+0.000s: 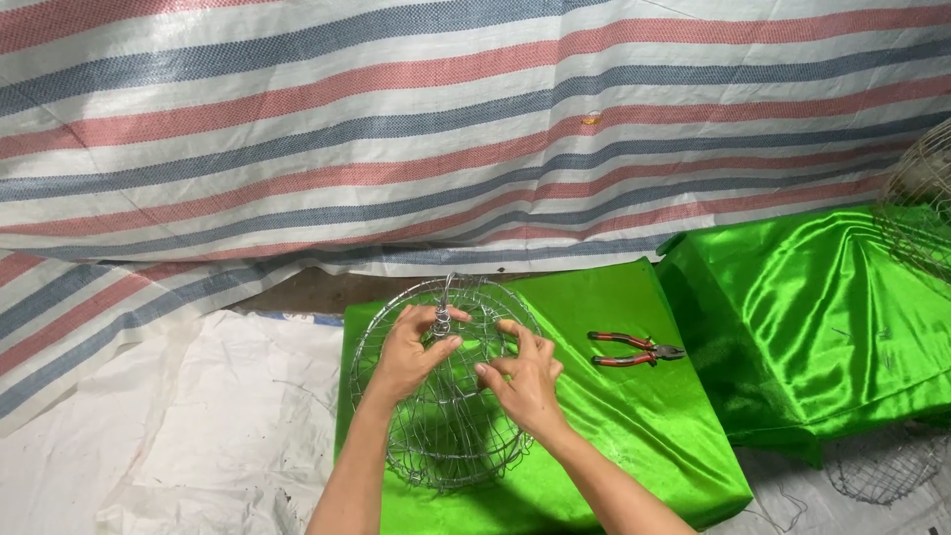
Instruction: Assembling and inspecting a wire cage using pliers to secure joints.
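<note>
Two bare hands, the left hand (408, 352) and the right hand (523, 381), rest on one round basket of woven silver wire (441, 436). One pair of red-handled pliers (634, 349) lies beside it. Two blocks draped in shiny green satin cloth show: the near one (644, 436) and a second (822, 317). One striped red, blue and white woven tarp (396, 119) hangs behind.

We saw bright, even light with soft, faint shadows; the green satin cloth (822, 297) threw glossy glare, and the edges bowed slightly.
</note>
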